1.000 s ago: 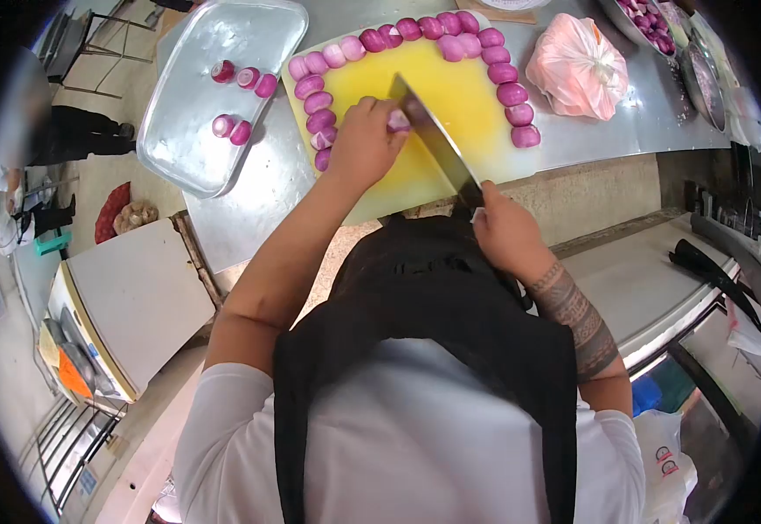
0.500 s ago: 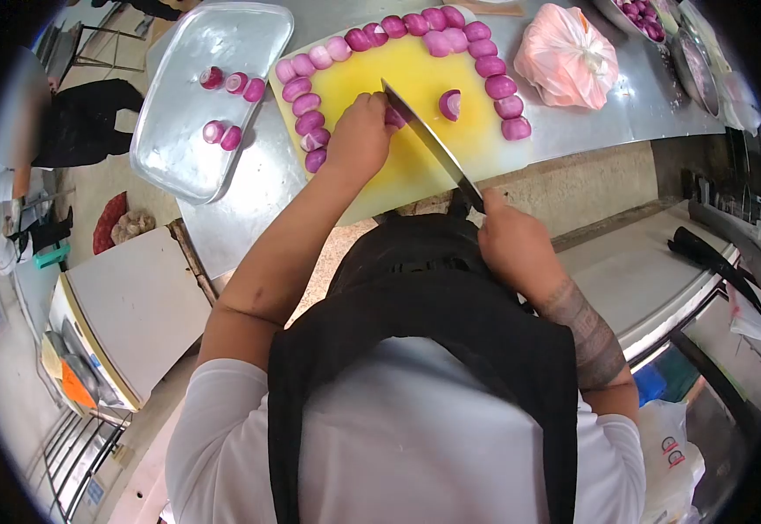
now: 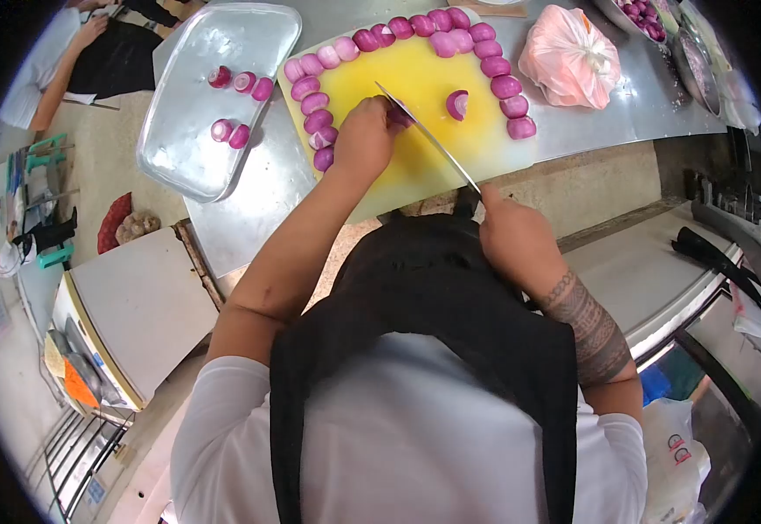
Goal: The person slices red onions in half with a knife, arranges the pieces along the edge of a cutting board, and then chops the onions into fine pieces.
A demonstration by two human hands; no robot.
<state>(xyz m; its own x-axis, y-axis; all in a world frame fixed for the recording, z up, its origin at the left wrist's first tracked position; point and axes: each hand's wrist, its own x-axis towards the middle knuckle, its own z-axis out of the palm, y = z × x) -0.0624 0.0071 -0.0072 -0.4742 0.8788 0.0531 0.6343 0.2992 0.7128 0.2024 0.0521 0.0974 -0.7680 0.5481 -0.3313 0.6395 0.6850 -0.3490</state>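
Note:
On the yellow cutting board, my left hand is closed around a red onion piece, mostly hidden by the fingers and blade. My right hand grips the handle of a kitchen knife. Its blade slants up and left across the board, edge-on, against the piece at my left fingertips. A cut onion wedge lies alone to the right of the blade. Peeled red onion halves line the left, far and right edges of the board.
Left of the board, a clear tray holds several onions with cut ends. A tied pinkish plastic bag sits on the metal table to the right, with a bowl of onions beyond. Another person stands at the far left.
The knife blade has turned more edge-on, its tip shifting slightly left at my left fingers. The person at the left has moved further into view. My view has shifted slightly.

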